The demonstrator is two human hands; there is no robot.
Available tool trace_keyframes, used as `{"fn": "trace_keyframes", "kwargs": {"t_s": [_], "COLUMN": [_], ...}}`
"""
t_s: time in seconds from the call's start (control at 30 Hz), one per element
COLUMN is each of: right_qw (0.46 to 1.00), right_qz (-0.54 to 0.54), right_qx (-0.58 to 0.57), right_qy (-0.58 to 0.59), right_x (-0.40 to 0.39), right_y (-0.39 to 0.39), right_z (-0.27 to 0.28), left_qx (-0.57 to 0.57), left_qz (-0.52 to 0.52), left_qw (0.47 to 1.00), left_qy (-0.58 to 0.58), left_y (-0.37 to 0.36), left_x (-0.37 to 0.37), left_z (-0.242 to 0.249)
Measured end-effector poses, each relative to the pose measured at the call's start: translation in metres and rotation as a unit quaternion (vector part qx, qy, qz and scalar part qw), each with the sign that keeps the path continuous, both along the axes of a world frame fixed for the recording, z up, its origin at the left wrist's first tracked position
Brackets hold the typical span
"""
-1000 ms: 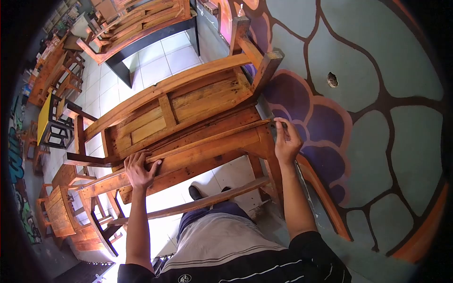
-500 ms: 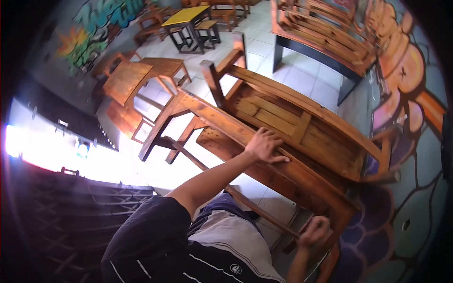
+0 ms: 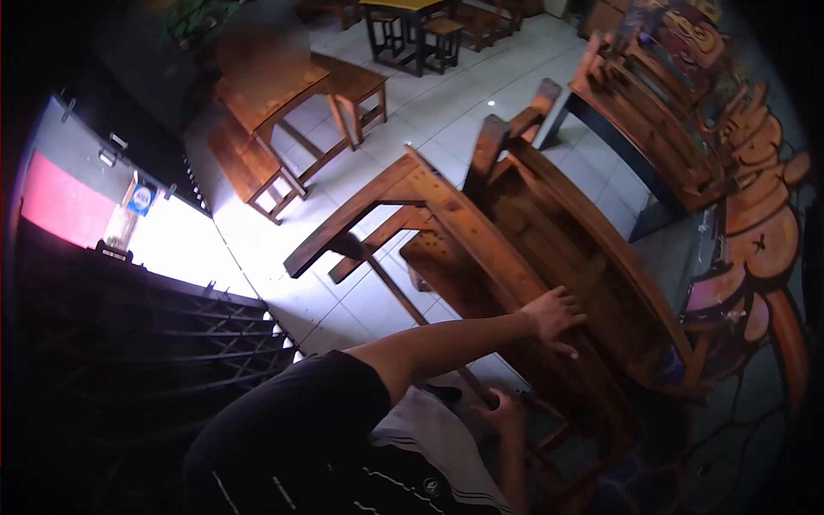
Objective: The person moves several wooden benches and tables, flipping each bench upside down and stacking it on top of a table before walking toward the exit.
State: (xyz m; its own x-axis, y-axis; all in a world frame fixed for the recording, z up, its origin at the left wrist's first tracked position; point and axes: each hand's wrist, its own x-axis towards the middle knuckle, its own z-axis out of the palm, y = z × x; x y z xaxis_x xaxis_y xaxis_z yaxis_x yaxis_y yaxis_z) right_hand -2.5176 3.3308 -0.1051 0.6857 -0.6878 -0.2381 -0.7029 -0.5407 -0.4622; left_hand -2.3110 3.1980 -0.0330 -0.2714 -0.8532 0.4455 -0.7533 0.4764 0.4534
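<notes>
A brown wooden bench [image 3: 470, 240] lies tipped on its side in front of me, its legs pointing left. My left hand [image 3: 554, 319] rests on its upper edge, fingers spread and thumb apart. Lower down, my right hand [image 3: 502, 410] curls around the bench's long thin rail [image 3: 399, 296], close to my body. Just beyond lies a second wooden piece of furniture [image 3: 592, 249], overturned with its legs up and its underside showing. It sits against or very near the first bench; whether they touch is hidden.
Stacked wooden benches lie on a dark-legged table [image 3: 639, 172] along the painted wall [image 3: 764, 223]. A wooden table [image 3: 270, 99] and low bench [image 3: 245, 167] stand at left. Farther back is a yellow-topped table [image 3: 403, 5]. A folding metal gate [image 3: 154, 352] borders the left, beside a bright doorway.
My right hand has gone from a loose curl near the bench's lower end to the rail. My left hand sits farther toward the bench's near end. The view has shifted.
</notes>
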Motion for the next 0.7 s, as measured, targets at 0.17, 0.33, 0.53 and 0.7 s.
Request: {"fn": "trace_keyframes", "kwargs": {"t_s": [0.17,0.33,0.53,0.7], "right_qw": [0.978,0.961,0.955,0.949], "right_qz": [-0.039,-0.065,-0.040,-0.029], "right_qx": [0.061,0.160,0.168,0.244], "right_qy": [0.195,0.217,0.242,0.198], "right_x": [0.013,0.018,0.021,0.009], "right_y": [-0.005,-0.005,-0.008,-0.028], "right_z": [-0.034,-0.032,-0.048,-0.064], "left_qx": [0.045,-0.066,0.165,0.250], "left_qz": [-0.139,-0.122,-0.109,-0.014], "left_qw": [0.989,0.987,0.979,0.960], "left_qy": [0.017,0.081,-0.043,-0.125], "left_y": [0.007,0.074,0.195,0.225], "left_x": [0.027,0.092,0.163,0.177], "left_z": [0.003,-0.009,-0.082,-0.122]}}
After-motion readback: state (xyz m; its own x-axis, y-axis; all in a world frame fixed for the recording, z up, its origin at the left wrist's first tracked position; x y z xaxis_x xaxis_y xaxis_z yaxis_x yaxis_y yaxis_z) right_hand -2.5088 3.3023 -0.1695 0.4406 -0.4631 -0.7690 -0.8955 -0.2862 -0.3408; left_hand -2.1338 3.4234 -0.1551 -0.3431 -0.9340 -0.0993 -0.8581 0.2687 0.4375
